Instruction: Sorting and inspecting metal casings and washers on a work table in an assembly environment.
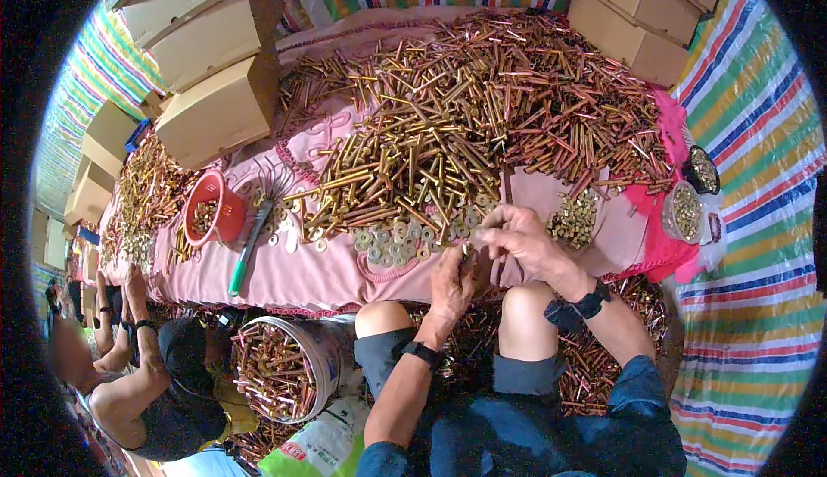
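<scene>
My left hand (452,286) is closed at the near edge of the pink cloth, its fingertips pinched on something small that I cannot make out. Just right of it and a little higher, my right hand (525,240) has thumb and fingers drawn together; whatever they hold is hidden. Beyond both hands lies a heap of long brass-coloured bolts (413,162). Flat round washers (392,244) are spread along the front of that heap, to the left of my fingers. A small pile of brass nuts (573,218) sits right of my right hand.
A red plastic basket (231,205) with small parts and a green-handled wire rake (245,257) are at left. Two tubs of nuts, one clear (683,212), one black (705,169), stand at right. A bucket of bolts (323,356) is below. Another person (129,382) works at far left, near cardboard boxes (220,115).
</scene>
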Motion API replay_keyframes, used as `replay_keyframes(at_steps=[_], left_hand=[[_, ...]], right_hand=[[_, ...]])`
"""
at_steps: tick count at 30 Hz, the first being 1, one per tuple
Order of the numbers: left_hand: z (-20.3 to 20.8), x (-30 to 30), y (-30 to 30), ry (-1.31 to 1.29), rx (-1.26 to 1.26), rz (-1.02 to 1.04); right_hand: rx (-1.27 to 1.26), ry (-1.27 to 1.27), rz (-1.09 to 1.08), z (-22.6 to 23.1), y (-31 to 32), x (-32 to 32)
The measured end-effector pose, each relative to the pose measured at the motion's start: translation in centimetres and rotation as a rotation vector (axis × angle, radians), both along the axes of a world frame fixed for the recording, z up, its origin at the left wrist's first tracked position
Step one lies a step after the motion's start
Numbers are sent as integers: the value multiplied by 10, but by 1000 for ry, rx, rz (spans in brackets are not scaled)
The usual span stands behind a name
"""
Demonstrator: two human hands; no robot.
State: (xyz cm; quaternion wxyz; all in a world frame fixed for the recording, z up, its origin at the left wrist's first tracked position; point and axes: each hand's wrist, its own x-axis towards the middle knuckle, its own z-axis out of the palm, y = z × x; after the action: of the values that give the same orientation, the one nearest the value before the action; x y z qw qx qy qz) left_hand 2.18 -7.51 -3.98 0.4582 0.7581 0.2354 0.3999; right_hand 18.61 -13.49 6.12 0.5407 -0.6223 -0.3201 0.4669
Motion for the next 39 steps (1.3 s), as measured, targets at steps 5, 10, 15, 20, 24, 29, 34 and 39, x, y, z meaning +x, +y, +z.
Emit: replay_keyframes(at_steps=[5, 10, 15, 20, 24, 29, 34, 39], left_hand=[[-3, -1, 1, 26, -57, -52], [-5, 0, 2, 41, 78, 5], [5, 2, -4, 85, -53, 30], [9, 3, -1, 30, 170, 104], [13, 1, -7, 48, -77, 45], [8, 1, -5, 46, -95, 43], [10, 3, -9, 66, -55, 96], [3, -1, -3, 123, -6, 75]], right_hand=[[-84, -90, 25, -2, 5, -16], [-21, -464, -91, -23, -3, 11], [-47, -876, -156, -32, -17, 42], [41, -1204, 7, -41, -20, 27], [-181, -1104, 180, -40, -19, 42], [-47, -1063, 121, -41, -18, 38], [-50, -1049, 61, -36, -15, 38], [-77, -1014, -151, -32, -14, 60]])
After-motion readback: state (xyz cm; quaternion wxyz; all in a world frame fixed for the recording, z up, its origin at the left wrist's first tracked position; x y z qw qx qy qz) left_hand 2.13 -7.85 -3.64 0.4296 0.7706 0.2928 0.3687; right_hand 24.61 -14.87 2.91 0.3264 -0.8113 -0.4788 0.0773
